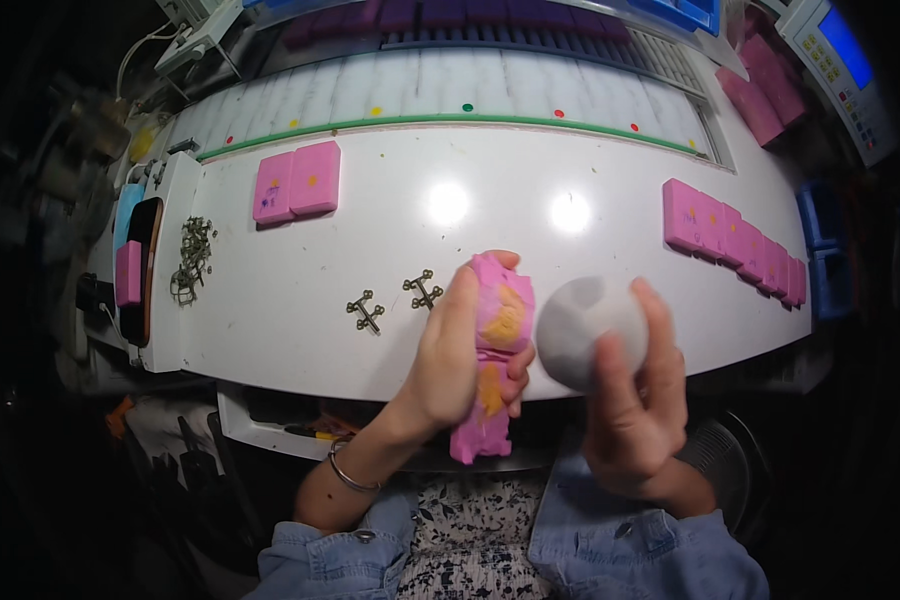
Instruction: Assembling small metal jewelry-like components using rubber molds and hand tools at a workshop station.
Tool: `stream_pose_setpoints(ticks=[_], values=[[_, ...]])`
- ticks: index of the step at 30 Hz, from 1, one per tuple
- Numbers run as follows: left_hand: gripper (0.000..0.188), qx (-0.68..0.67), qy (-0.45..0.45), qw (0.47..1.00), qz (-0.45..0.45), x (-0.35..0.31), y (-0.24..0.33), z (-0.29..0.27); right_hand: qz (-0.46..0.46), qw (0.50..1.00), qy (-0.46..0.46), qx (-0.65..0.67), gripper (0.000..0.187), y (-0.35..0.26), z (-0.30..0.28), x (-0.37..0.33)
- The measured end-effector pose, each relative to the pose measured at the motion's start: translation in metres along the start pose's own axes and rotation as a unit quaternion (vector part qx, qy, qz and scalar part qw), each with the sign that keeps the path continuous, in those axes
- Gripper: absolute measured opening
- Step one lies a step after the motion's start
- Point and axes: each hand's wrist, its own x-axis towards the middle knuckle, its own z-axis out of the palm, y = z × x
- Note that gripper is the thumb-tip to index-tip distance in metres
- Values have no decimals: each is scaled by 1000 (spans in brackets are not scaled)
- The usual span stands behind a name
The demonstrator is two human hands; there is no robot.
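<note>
In my left hand is a pink rubber mould with orange-yellow patches, opened so that two uneven halves show, one above the other. The fingers wrap behind it. My right hand grips a round grey-white pouch just right of the mould; the two look slightly apart. Motion blurs the pouch and fingertips. On the white table, left of my left hand, lie two small bronze-coloured metal pieces, one metal piece farther left and another metal piece nearer the hand.
Two pink blocks sit at the far left of the table, and a row of pink blocks lines its right side. Small metal parts are heaped at left, near a phone. A green strip crosses the back.
</note>
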Motion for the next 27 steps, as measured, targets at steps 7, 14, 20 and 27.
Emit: stream_pose_setpoints(ticks=[7,14,20,27], values=[[47,90,7,995,38,-4,-4,-1,-26,998,-58,6,49,2,-4,7],[44,132,12,988,83,3,-13,0,-37,991,-130,-8,54,1,0,2],[50,137,23,961,238,4,-9,-8,69,991,-84,82,57,-4,-16,14],[60,317,79,877,353,6,-10,-3,16,970,-234,55,58,-19,-10,10]])
